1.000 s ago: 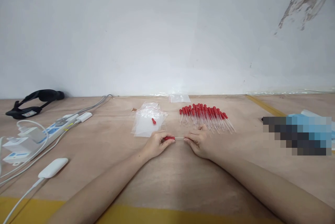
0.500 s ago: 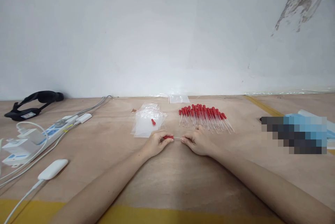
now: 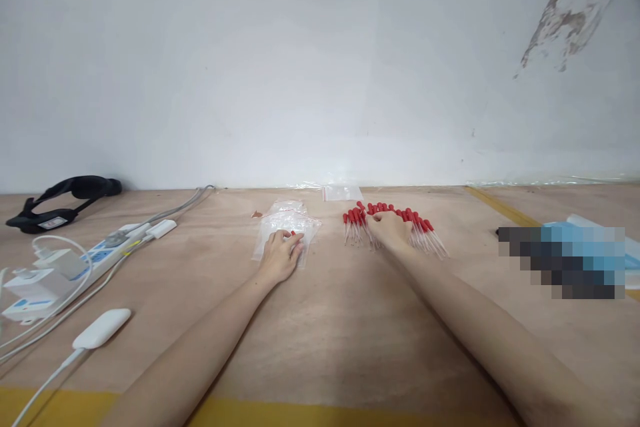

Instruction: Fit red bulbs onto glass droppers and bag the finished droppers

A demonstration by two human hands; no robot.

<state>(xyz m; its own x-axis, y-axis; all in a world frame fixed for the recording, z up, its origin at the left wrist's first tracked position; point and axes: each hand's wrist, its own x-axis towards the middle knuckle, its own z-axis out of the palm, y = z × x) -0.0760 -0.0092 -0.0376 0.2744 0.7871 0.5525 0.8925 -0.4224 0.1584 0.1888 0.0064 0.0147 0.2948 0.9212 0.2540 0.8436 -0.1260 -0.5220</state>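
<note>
My left hand (image 3: 280, 255) lies on a small stack of clear zip bags (image 3: 286, 222), fingers pointing away from me. A small red cap (image 3: 293, 233) shows right at its fingertips; whether the fingers grip it is unclear. My right hand (image 3: 389, 230) reaches into a row of thin clear droppers with red bulbs (image 3: 417, 222), which lie side by side on the wooden table (image 3: 330, 320). The back of the hand hides its fingertips, so what they hold is hidden.
Another clear zip bag (image 3: 343, 193) lies by the wall. At the left are a white power strip (image 3: 75, 260) with plugs and cables, a white adapter (image 3: 101, 328) and a black strap (image 3: 65, 190). A blue object (image 3: 595, 230), partly blurred, lies at the right.
Both hands held one dropper between them near the table's middle. They have parted and moved away from me, left onto the bags, right onto the dropper row. That dropper is no longer seen.
</note>
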